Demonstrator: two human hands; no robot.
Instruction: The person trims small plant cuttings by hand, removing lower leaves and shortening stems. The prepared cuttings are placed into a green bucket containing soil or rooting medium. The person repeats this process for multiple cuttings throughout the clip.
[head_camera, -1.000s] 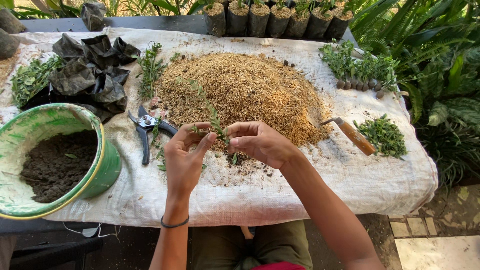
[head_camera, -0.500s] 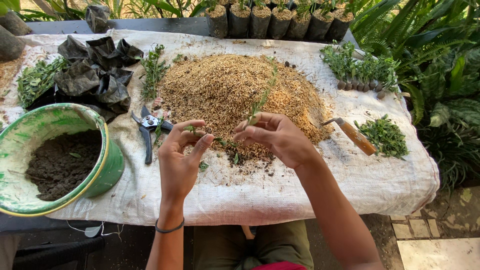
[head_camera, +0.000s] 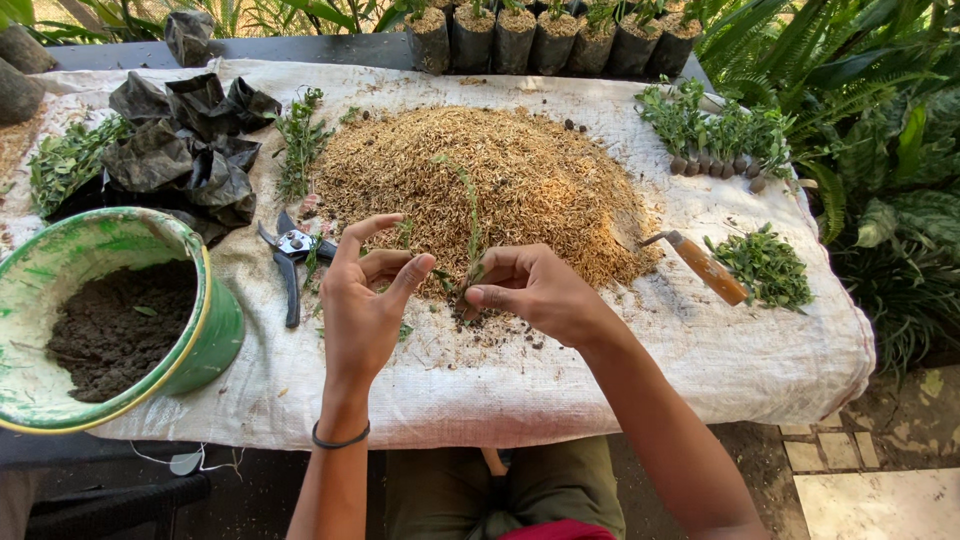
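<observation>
fingers of the right hand (head_camera: 530, 292) pinch a leafy cutting (head_camera: 470, 215) upright for stripping; left hand (head_camera: 365, 300) loosened, empty, just beside it.

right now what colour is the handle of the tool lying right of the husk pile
Orange-brown wood; the trowel handle shows clearly in the head view, beside the husk pile.

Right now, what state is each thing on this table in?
Right hand: pinching a cutting.
Cutting: upright, leafy.
Left hand: open, fingers spread beside the cutting.
Green bucket: partly filled with soil.
Pruning shears: lying on the cloth, unheld.
Trowel: lying by the husk pile.
Black bags: empty, crumpled.
Bags at the far edge: filled, standing.
</observation>
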